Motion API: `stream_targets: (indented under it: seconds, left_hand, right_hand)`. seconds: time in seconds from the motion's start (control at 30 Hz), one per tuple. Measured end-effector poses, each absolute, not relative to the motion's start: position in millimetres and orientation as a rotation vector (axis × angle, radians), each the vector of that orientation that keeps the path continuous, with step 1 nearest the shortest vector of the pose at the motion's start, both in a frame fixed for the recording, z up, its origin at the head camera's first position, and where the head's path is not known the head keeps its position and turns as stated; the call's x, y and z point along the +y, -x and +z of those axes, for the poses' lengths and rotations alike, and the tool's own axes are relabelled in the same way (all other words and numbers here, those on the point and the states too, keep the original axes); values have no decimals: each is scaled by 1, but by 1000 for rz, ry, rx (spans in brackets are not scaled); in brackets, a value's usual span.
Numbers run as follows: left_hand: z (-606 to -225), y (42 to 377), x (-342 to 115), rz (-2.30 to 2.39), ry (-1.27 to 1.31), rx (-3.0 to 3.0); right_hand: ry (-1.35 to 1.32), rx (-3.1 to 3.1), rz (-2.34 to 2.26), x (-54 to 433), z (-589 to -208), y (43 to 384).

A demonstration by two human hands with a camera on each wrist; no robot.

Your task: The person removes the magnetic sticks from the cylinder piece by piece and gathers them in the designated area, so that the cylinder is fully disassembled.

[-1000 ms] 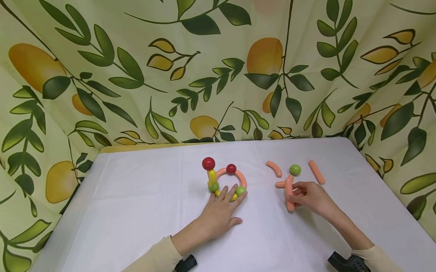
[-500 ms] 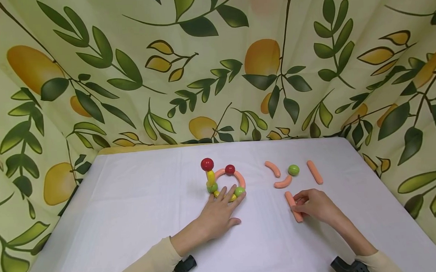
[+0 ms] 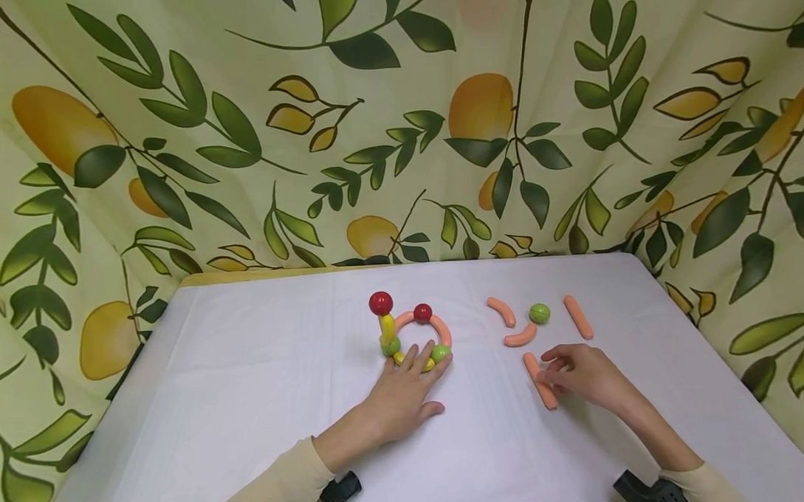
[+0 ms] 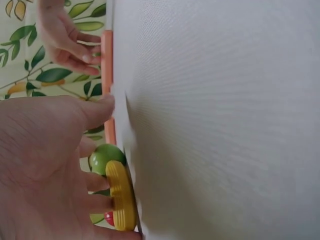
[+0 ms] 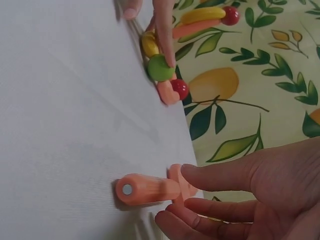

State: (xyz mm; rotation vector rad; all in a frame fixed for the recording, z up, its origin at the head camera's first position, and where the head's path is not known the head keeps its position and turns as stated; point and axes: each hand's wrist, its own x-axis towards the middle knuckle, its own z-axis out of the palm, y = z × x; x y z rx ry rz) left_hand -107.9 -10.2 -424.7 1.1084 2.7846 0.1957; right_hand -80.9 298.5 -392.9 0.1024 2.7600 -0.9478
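My left hand [image 3: 400,399] lies with fingers spread over the near side of a ring of toy pieces, touching a yellow curved piece [image 4: 120,195] and a green ball [image 3: 440,353]. Pink curved sticks [image 3: 442,329] and a red ball [image 3: 423,313] form the ring's far side. At its left, a yellow stick [image 3: 388,327] stands up with a red ball [image 3: 380,303] on top. My right hand [image 3: 589,377] is beside a straight pink stick [image 3: 539,380] lying on the table. Its thumb and fingers are parted around the stick; a silvery disc [image 5: 127,189] marks its end.
Behind the right hand lie two curved pink sticks [image 3: 501,312], a loose green ball [image 3: 539,313] and another straight pink stick [image 3: 579,317]. White cloth covers the table [image 3: 260,374]. A leaf-and-fruit patterned curtain [image 3: 398,133] hangs behind and at the sides.
The right hand brought the straight pink stick toward the near side and set it down, then loosened its fingers. The left hand and the ring stay in place.
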Motion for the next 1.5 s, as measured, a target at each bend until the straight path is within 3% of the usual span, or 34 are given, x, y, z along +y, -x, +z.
stream_targets:
  seconds: [0.3, 0.7, 1.13, 1.33, 1.5]
  left_hand:
    - [-422, 105, -17, 268, -1111, 2774]
    - [-391, 95, -23, 379, -1174, 2865]
    - [-351, 100, -35, 879, -1647, 3025]
    - [-349, 113, -43, 1104, -1571, 3078]
    - [-355, 128, -48, 1283, -1351, 3140]
  right_hand:
    - [3, 2856, -961, 295, -382, 84]
    - [210, 3034, -1050, 267, -378, 101]
    - [345, 3007, -1231, 225, -378, 122]
    - [426, 3014, -1264, 203, -378, 127]
    - [549, 3027, -1311, 180, -378, 133]
